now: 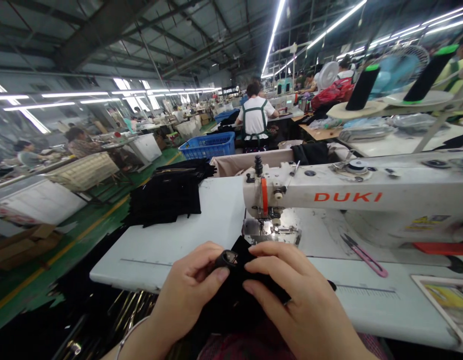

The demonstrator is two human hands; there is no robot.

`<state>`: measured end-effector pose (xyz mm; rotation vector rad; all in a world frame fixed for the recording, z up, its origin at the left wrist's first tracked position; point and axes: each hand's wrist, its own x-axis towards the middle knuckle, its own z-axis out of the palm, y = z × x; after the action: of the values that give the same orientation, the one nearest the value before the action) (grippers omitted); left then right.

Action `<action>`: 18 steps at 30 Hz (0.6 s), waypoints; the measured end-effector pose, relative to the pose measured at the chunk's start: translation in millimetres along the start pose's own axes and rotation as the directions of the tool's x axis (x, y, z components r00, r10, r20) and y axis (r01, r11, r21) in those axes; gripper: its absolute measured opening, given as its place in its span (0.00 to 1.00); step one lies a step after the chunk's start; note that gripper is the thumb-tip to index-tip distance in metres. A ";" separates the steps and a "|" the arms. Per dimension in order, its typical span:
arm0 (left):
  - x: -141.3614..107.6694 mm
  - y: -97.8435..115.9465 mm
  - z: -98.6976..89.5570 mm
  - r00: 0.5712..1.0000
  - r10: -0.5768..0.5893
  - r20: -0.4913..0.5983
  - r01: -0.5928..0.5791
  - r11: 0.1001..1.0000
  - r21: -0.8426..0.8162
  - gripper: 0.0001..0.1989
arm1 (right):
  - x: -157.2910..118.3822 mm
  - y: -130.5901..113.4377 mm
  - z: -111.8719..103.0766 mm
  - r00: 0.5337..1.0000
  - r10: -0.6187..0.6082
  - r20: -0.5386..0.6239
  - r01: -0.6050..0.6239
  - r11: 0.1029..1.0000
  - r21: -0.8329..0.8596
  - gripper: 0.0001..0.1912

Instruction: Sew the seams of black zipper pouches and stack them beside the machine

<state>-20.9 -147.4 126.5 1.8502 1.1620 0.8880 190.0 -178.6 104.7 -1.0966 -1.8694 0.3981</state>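
Black fabric [235, 302] hangs between my hands at the front edge of the sewing machine table. My left hand [192, 282], thumb against fingers, pinches a curled black end [227, 258] of it, which forms a small open loop with something pale inside. From the other side, my right hand [291, 295] grips the fabric between thumb and fingers. A corner of the cloth points up toward the needle area of the white sewing machine [299, 192] but lies in front of the presser foot. Much of the cloth is too dark to make out.
Pink-handled thread snips [364, 255] lie right of my hands. A stack of black pieces [167, 192] sits at the table's left. Black thread cones [362, 87] stand behind the machine. Beyond are a blue basket [207, 146] and a seated co-worker [256, 117]. Metallic strips [130, 307] hang lower left.
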 end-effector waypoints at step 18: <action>3.8 10.1 -2.6 0.999 0.018 0.051 -0.017 1.000 -0.021 0.07 | 14.1 -11.0 -10.7 0.982 0.146 0.116 -0.161 0.979 0.127 0.10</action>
<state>-17.9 -146.2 137.1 1.8581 1.1033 0.8549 190.3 -174.9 125.2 -1.1498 -1.8251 0.6746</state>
